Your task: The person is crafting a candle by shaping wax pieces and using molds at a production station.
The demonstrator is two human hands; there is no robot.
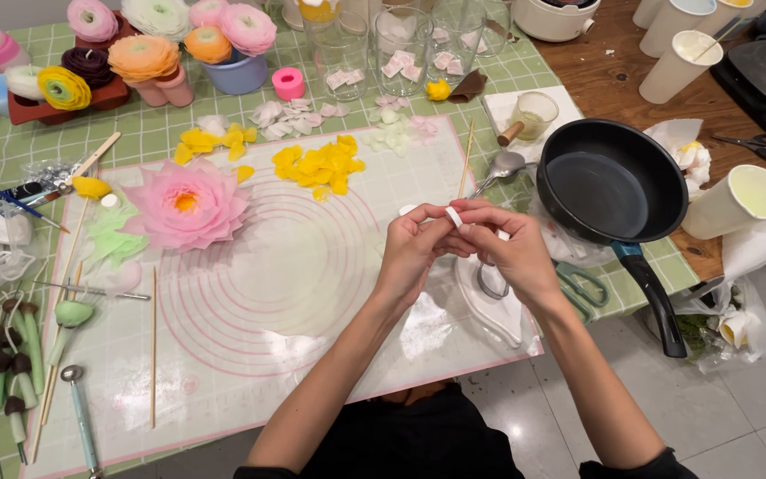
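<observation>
Together, the left hand and right hand pinch a small white petal between their fingertips, above the mat's right edge. Just right of the grip sits an empty black pan; beyond it, glass jars hold pale petals. Bare mat lies open to the left.

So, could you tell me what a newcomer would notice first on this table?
Probably the large pink flower lying on the left of the white mat. Next, the left hand and right hand pinching a small white piece at centre, beside the black pan.
</observation>
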